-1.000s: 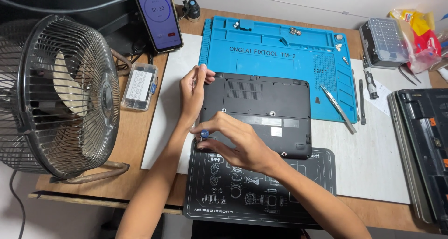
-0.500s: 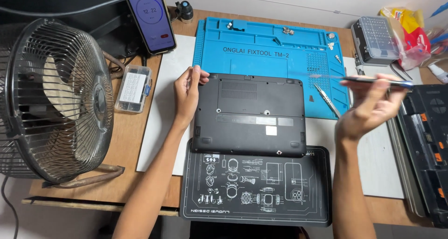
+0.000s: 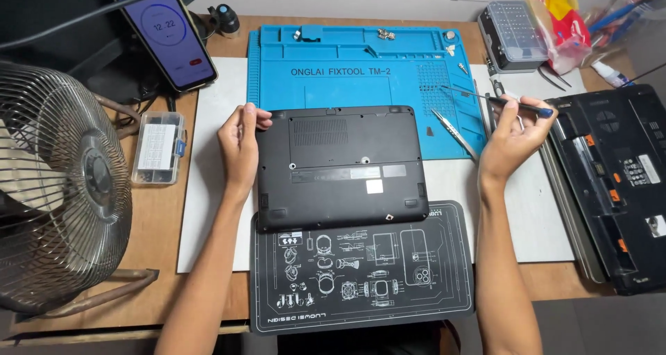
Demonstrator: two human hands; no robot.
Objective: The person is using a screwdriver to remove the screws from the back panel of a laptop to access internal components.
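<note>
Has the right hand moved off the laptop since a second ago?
Yes. The right hand left the laptop and went right; it now holds a screwdriver beside the blue mat's right edge.

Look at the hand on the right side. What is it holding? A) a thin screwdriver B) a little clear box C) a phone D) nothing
A: the right hand pinches a thin screwdriver with a dark handle above the blue mat, while the left hand rests on the edge of the black laptop lying bottom up.
</note>
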